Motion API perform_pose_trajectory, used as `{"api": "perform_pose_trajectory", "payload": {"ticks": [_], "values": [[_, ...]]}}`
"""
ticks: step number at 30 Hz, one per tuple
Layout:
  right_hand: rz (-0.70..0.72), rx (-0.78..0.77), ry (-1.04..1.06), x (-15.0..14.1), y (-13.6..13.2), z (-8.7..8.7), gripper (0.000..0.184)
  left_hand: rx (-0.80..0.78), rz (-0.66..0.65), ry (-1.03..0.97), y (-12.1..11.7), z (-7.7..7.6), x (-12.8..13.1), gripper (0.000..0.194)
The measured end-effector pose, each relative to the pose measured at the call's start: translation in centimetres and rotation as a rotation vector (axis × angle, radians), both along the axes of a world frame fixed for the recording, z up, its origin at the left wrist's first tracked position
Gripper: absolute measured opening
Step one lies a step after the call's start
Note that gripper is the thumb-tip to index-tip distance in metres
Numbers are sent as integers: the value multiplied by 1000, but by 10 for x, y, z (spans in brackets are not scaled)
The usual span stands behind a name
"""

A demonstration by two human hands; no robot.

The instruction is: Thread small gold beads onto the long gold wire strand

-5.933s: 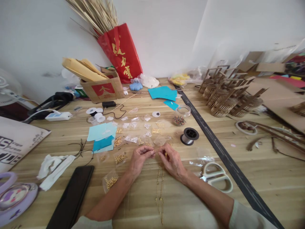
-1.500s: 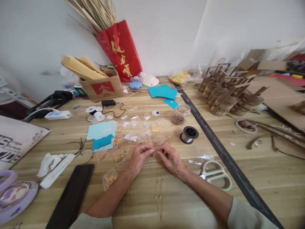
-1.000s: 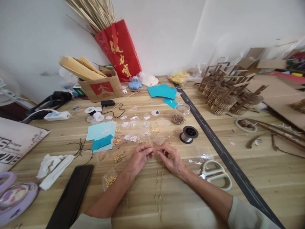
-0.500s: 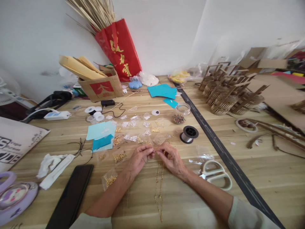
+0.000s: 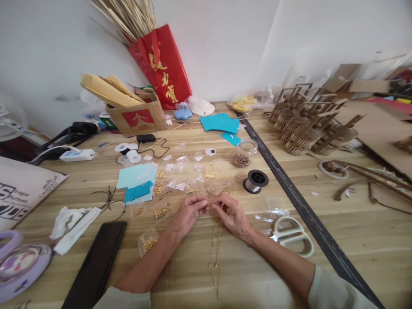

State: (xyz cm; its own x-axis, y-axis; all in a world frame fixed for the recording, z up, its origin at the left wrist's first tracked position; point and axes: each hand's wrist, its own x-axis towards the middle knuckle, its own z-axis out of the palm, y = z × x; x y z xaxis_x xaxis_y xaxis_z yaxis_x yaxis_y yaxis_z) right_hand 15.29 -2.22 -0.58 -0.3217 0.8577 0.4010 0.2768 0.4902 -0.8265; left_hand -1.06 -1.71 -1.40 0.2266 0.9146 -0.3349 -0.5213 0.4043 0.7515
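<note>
My left hand point(image 5: 187, 216) and my right hand point(image 5: 232, 214) meet fingertip to fingertip over a wooden table point(image 5: 199, 274), both pinched on the top end of a string of gold beads point(image 5: 215, 253). The strand hangs back from the fingers and lies in two lines on the wood toward me. Several small clear bags of gold and silver beads point(image 5: 180, 180) lie just beyond my hands, and one bag of gold beads point(image 5: 148, 242) sits beside my left forearm.
A spool of clear thread point(image 5: 255, 181) and a jar of coloured beads point(image 5: 245, 154) stand at the right rear. White scissors point(image 5: 291, 240) lie by my right forearm. A black phone point(image 5: 96, 266) and a purple mirror point(image 5: 19, 262) lie left. Blue paper point(image 5: 137, 182), a cardboard box point(image 5: 137, 116), a red bag point(image 5: 162, 68).
Almost nothing differs; my fingers keep working together at the top of the bead strand, and the view has shifted very slightly.
</note>
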Motion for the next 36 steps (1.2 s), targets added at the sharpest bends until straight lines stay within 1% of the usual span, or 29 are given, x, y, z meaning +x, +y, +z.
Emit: {"api": "perform_pose_trajectory", "payload": {"ticks": [20,29,36], "values": [[-5,-16,4,0,0,-1,16,71,-24,60,-1,-2,-1,19],[-5,9,6,0,1,-3,13,38,13,44,1,-1,-2,22],[-5,9,8,0,0,-1,13,34,13,44,1,-1,-2,23]]}}
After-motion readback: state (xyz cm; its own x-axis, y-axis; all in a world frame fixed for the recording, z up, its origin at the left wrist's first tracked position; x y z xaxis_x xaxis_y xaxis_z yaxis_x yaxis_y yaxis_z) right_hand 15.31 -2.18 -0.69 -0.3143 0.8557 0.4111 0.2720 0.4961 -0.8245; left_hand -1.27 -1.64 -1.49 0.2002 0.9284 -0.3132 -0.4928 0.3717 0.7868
